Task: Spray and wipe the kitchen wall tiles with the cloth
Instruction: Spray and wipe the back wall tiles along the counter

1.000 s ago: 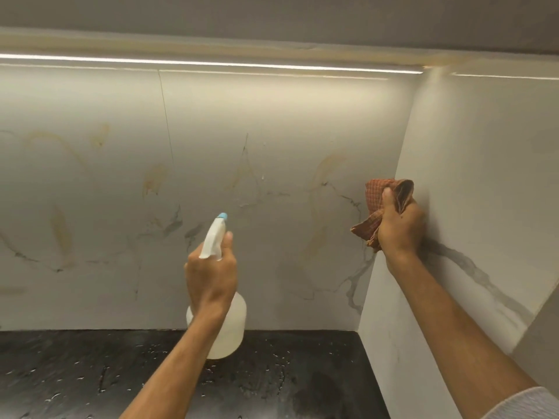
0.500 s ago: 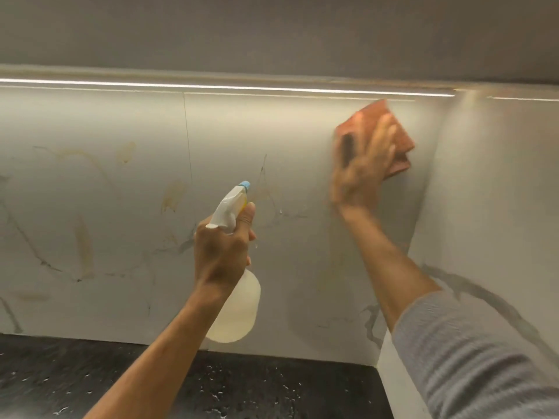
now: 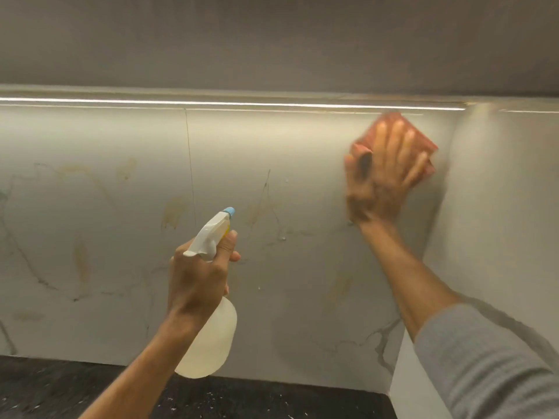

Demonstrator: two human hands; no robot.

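Item: right hand point(image 3: 384, 173). It is lying flat and spread, fingers splayed, pressing the orange cloth point(image 3: 422, 140) against the back wall tiles point(image 3: 272, 146) near their upper right corner, just under the light strip point(image 3: 211, 103) and just beside the inner corner where the side wall point(image 3: 499, 207) is meeting them. A second ago this hand was bunching the cloth low against the side wall; it is now working high on the back wall and is drifting rightward from where it was half a second ago. Motion blur is smearing hand and cloth.

Item: left hand point(image 3: 196, 276). It is closed around the neck of the spray bottle point(image 3: 211, 337), one finger resting at the trigger, nozzle pointing up toward the tiles. The bottle is hanging in the air above the dark bench point(image 3: 45, 388) and is sitting higher in view than a second ago.

Judgement: wiping is under way on the top right section; the veined and yellowish-marked tiles to the left are probably waiting for spray and cloth.
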